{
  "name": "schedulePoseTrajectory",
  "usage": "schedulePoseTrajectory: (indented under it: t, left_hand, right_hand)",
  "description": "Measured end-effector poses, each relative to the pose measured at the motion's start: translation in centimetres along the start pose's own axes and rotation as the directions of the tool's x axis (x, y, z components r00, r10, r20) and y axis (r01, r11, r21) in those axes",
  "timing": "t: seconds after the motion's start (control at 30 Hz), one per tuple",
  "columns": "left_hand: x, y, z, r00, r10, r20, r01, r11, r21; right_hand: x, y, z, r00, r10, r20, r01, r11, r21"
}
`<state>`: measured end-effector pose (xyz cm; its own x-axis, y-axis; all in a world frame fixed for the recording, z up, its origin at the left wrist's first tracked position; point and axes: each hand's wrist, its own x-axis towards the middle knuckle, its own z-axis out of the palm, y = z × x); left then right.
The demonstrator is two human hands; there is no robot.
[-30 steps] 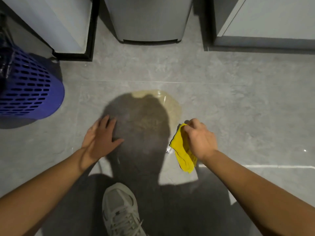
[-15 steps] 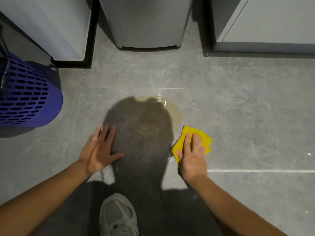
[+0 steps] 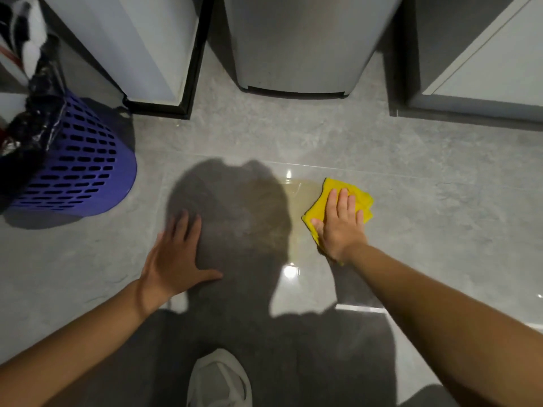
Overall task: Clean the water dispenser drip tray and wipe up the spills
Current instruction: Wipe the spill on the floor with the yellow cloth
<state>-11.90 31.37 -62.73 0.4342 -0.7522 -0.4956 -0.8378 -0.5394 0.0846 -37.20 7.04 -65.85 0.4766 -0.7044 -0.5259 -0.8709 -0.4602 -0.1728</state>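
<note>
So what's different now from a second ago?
The right hand went from pinching the bunched yellow cloth to pressing it flat, then slid it forward along the puddle's right edge. The left hand stays flat on the floor, basket unmoved.

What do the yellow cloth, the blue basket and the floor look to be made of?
Yellow cloth: soft, matte fabric, probably microfibre; it folds and creases under the right hand. Blue basket: moulded plastic with slotted walls. Floor: glossy grey stone-look tile with grout lines and light glints.
</note>
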Motion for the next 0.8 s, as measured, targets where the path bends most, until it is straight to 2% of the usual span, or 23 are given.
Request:
schedulePoseTrajectory:
  t: [0.1,0.17,0.2,0.27,0.33,0.4,0.43,0.5,0.63,0.7,0.8]
  left_hand:
    - [0.0,-0.1,0.0,1.0,0.02,0.015,-0.021,0.999,0.04]
    - [-0.1,-0.2,0.0,1.0,0.019,0.004,-0.019,0.998,0.054]
    - [-0.1,-0.2,0.0,1.0,0.019,-0.001,-0.019,0.998,0.054]
    - [-0.2,-0.3,0.1,1.0,0.013,-0.005,-0.013,0.999,0.051]
    - [-0.3,-0.4,0.2,1.0,0.008,-0.001,-0.008,0.999,0.043]
    - [-0.4,-0.3,0.2,1.0,0.001,0.0,-0.001,1.0,0.019]
    - [-0.4,-0.3,0.2,1.0,-0.002,-0.003,0.002,1.0,0.008]
    - [-0.5,-0.3,0.2,1.0,-0.006,-0.008,0.006,1.0,-0.014]
    - [-0.6,-0.2,0.1,1.0,-0.011,-0.004,0.011,0.999,-0.035]
    - [-0.7,-0.2,0.0,1.0,-0.009,-0.008,0.009,1.0,-0.03]
    - [-0.8,-0.5,0.0,1.0,-0.003,0.011,0.003,0.999,-0.04]
  right_hand:
    - [3.8,1.1,-3.8,0.966,-0.231,0.113,0.247,0.954,-0.168]
    - [6.0,0.7,-6.1,0.905,-0.366,0.216,0.417,0.863,-0.286]
    - [7.0,0.3,-7.0,0.862,-0.424,0.279,0.503,0.785,-0.362]
    - [8.5,-0.8,-8.4,0.756,-0.513,0.406,0.654,0.563,-0.505]
    - [9.0,-1.6,-9.0,0.654,-0.557,0.512,0.743,0.348,-0.571]
    - [8.3,-1.6,-8.9,0.592,-0.545,0.593,0.787,0.233,-0.571]
    - [7.5,-1.3,-8.7,0.582,-0.532,0.615,0.796,0.219,-0.564]
    - [5.4,0.0,-7.6,0.593,-0.52,0.615,0.796,0.265,-0.544]
    - [-1.0,2.6,-3.6,0.673,-0.508,0.537,0.739,0.481,-0.472]
    - [-4.5,2.7,-0.8,0.75,-0.488,0.446,0.657,0.622,-0.426]
    - [-9.0,0.4,3.2,0.888,-0.331,0.319,0.431,0.84,-0.33]
